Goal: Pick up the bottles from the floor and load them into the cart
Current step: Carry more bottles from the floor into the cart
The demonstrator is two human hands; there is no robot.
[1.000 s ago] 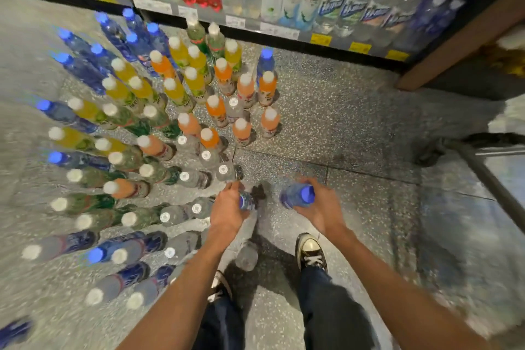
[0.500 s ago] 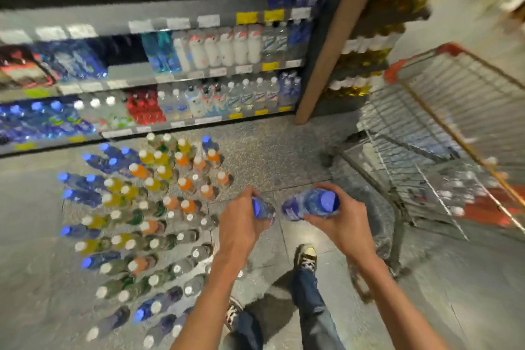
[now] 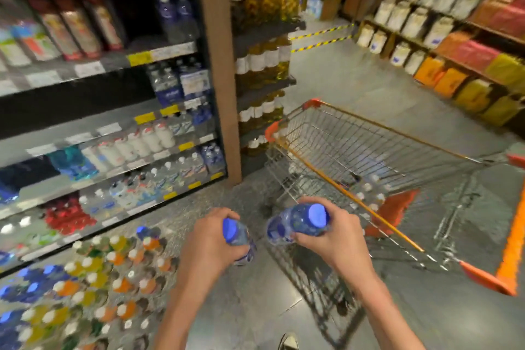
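Observation:
My left hand [image 3: 210, 239] grips a blue-capped water bottle [image 3: 237, 236], cap pointing up towards me. A second blue-capped bottle [image 3: 298, 221] lies sideways in the grip of my right hand [image 3: 329, 233]. Both hands are held at chest height, just left of the wire cart [image 3: 375, 150] with orange trim. A few bottles [image 3: 366, 190] lie in the cart's basket. Several bottles with white, blue and orange caps stand in rows on the floor [image 3: 93, 287] at lower left.
Drink shelves [image 3: 113, 128] run along the left, with a wooden post [image 3: 221, 65] at their end. Oil bottles and packaged goods fill shelves [image 3: 454, 45] at the back and right. My shoe [image 3: 288, 342] shows at the bottom. Bare grey floor [image 3: 255, 307] lies between the bottle rows and cart.
I have risen from a crouch over the floor bottles and turned right. Both hands lifted with their bottles, and the cart has come fully into view.

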